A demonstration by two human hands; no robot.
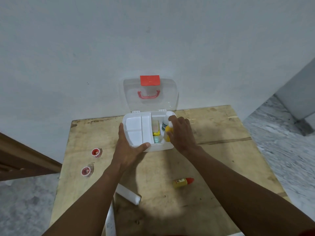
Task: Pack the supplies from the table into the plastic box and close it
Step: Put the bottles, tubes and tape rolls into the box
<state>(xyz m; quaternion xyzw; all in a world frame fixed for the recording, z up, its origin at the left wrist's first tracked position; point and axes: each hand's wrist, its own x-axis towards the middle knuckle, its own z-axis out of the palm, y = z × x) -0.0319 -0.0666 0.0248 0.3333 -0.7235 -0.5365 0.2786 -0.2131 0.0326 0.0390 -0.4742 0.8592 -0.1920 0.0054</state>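
Gripping a white-capped yellow bottle in curled fingers and thumb, the right hand holds it in the right compartment of the white plastic box, just beside a green-labelled white bottle (print too small to read). The left hand braces the box's 7 o'clock corner, fingers straight along the side wall and thumb flat on the front rim, and the clear lid stands open. Around the box on the plywood table lie two red tape rolls at 8 o'clock, a white carton at 6 o'clock and a red-capped yellow bottle at 5 o'clock, its label unreadable.
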